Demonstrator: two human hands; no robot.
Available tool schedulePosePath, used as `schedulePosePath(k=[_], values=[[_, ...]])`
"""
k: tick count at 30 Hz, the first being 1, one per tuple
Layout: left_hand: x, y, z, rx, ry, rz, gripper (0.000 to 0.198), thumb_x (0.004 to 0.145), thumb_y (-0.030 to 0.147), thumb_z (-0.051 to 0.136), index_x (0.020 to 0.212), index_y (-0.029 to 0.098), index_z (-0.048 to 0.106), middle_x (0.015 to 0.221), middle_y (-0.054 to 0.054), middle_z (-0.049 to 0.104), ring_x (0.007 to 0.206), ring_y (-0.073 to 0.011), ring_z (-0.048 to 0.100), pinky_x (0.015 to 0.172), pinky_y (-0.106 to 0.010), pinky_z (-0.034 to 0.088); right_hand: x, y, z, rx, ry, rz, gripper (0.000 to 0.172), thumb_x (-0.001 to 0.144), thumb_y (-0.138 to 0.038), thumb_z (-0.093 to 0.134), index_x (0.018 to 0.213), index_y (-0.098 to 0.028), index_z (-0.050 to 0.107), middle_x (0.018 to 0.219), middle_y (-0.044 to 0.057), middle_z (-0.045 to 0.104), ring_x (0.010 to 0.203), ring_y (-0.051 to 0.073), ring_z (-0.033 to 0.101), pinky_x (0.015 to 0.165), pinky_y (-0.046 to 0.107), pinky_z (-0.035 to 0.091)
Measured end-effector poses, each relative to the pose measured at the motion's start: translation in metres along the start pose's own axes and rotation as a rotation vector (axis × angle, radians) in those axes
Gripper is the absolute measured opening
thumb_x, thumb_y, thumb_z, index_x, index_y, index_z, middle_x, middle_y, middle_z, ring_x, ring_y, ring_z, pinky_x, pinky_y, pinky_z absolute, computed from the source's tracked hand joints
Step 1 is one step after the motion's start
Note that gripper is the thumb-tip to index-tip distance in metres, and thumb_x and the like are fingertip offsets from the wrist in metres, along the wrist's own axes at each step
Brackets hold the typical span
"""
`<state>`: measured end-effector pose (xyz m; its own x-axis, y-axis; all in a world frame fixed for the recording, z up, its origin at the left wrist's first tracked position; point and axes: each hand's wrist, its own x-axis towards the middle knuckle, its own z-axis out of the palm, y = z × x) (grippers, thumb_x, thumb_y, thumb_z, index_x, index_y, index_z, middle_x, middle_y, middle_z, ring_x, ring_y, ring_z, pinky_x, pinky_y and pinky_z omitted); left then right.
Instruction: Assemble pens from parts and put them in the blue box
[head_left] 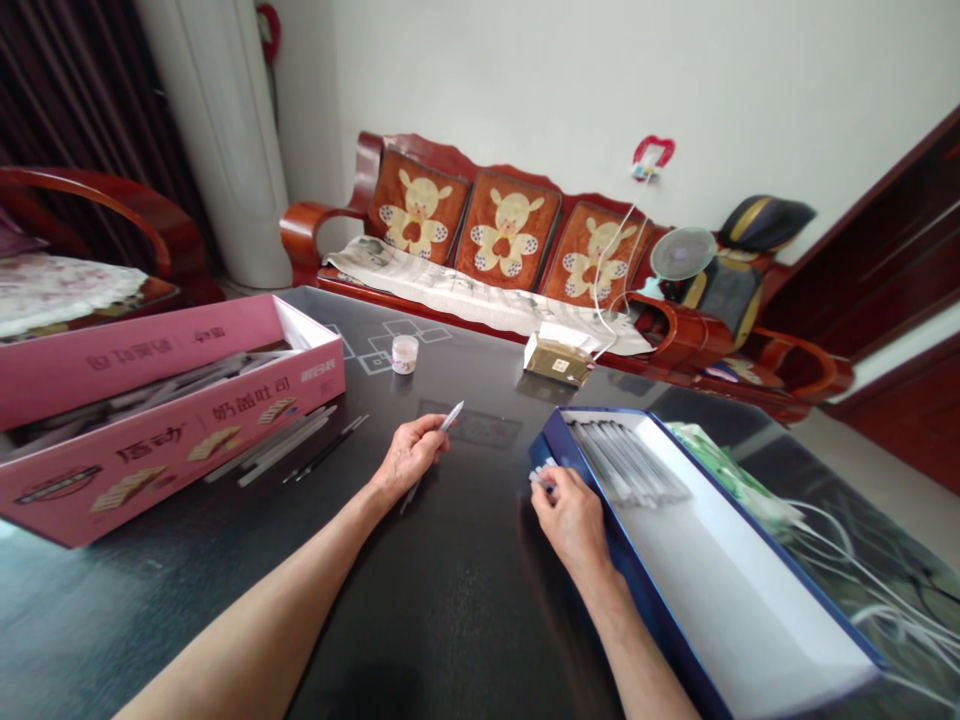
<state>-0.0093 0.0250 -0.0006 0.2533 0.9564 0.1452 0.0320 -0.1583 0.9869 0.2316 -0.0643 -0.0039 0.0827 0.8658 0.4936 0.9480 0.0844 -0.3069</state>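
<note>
Centre frame, the left hand (411, 458) is gripping a pen (453, 415); right of centre, the right hand (573, 512) is pinching small pale pieces (541, 474), risking a drop if its pinch loosens.

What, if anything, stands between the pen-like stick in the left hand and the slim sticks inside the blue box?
The left wall of the blue box does. The right hand, pinching small pale pieces, is beside that wall, near the straight line from the pen-like stick in the left hand to the slim sticks.
</note>
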Motion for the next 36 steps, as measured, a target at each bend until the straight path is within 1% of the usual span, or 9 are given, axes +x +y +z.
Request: schedulePosePath(k=[4,8,10,13,15,19,23,31,36], values=[[-0.003,0.004,0.002,0.086,-0.052,0.029,0.032,0.077,0.028,0.045,0.096,0.015,0.066,0.061,0.003,0.054,0.049,-0.0078,0.041,0.048,-0.019,0.034,-0.003,0.0,0.001,0.148,0.063,-0.037,0.028,0.083,-0.021,0.049,0.109,-0.016,0.06,0.092,0.007,0.061,0.075,0.016,0.06,0.073,0.028,0.048],[-0.01,0.012,0.009,0.22,-0.156,0.15,0.037,0.084,0.036,0.044,0.105,0.014,0.066,0.061,0.003,0.055,0.054,-0.0088,0.044,0.054,-0.019,0.036,-0.005,-0.004,0.003,0.3,0.093,-0.027,0.023,0.085,-0.024,0.05,0.102,-0.018,0.063,0.094,0.008,0.063,0.078,0.017,0.06,0.077,0.031,0.049],[-0.014,0.017,0.013,0.291,-0.246,0.218,0.04,0.087,0.039,0.043,0.11,0.015,0.064,0.068,0.001,0.059,0.059,-0.0097,0.049,0.057,-0.019,0.038,-0.005,-0.008,0.006,0.473,0.099,0.078,0.021,0.084,-0.028,0.053,0.099,-0.018,0.064,0.093,0.008,0.065,0.078,0.017,0.062,0.075,0.031,0.05],[-0.02,0.023,0.018,0.392,-0.378,0.288,0.038,0.09,0.037,0.041,0.113,0.017,0.064,0.075,0.0,0.063,0.061,-0.01,0.052,0.06,-0.019,0.039,-0.005,-0.017,0.011,0.855,0.051,0.369,0.028,0.08,-0.036,0.061,0.101,-0.018,0.063,0.095,0.008,0.068,0.079,0.018,0.064,0.067,0.029,0.052],[-0.022,0.023,0.021,0.445,-0.427,0.322,0.036,0.091,0.036,0.04,0.113,0.018,0.063,0.073,0.001,0.063,0.06,-0.0099,0.053,0.06,-0.019,0.039,-0.005,-0.024,0.012,1.119,0.031,0.534,0.033,0.076,-0.038,0.066,0.102,-0.018,0.063,0.097,0.008,0.068,0.079,0.017,0.065,0.061,0.026,0.052],[-0.024,0.022,0.023,0.492,-0.467,0.346,0.035,0.092,0.033,0.04,0.113,0.018,0.063,0.08,-0.001,0.066,0.067,-0.0116,0.058,0.064,-0.019,0.04,-0.004,-0.033,0.011,1.428,0.032,0.681,0.036,0.067,-0.034,0.076,0.097,-0.018,0.064,0.097,0.006,0.069,0.077,0.014,0.065,0.058,0.021,0.051],[-0.024,0.023,0.024,0.511,-0.473,0.352,0.034,0.092,0.032,0.04,0.112,0.019,0.063,0.08,-0.001,0.066,0.068,-0.0119,0.059,0.063,-0.019,0.039,-0.004,-0.036,0.011,1.455,-0.013,0.69,0.036,0.066,-0.032,0.078,0.097,-0.018,0.065,0.096,0.006,0.069,0.076,0.013,0.064,0.058,0.019,0.051],[-0.024,0.024,0.025,0.507,-0.474,0.339,0.033,0.09,0.033,0.042,0.109,0.02,0.065,0.076,-0.002,0.066,0.067,-0.0139,0.059,0.063,-0.02,0.04,-0.007,-0.04,0.013,1.331,-0.089,0.573,0.032,0.071,-0.036,0.073,0.096,-0.018,0.064,0.094,0.006,0.069,0.074,0.013,0.063,0.06,0.023,0.051],[-0.024,0.021,0.024,0.577,-0.456,0.387,0.029,0.09,0.032,0.041,0.092,0.019,0.067,0.066,-0.001,0.062,0.059,-0.0122,0.056,0.058,-0.02,0.037,-0.008,-0.043,0.014,1.274,-0.105,0.54,0.031,0.072,-0.037,0.072,0.094,-0.017,0.064,0.089,0.005,0.069,0.072,0.013,0.063,0.06,0.023,0.052]])
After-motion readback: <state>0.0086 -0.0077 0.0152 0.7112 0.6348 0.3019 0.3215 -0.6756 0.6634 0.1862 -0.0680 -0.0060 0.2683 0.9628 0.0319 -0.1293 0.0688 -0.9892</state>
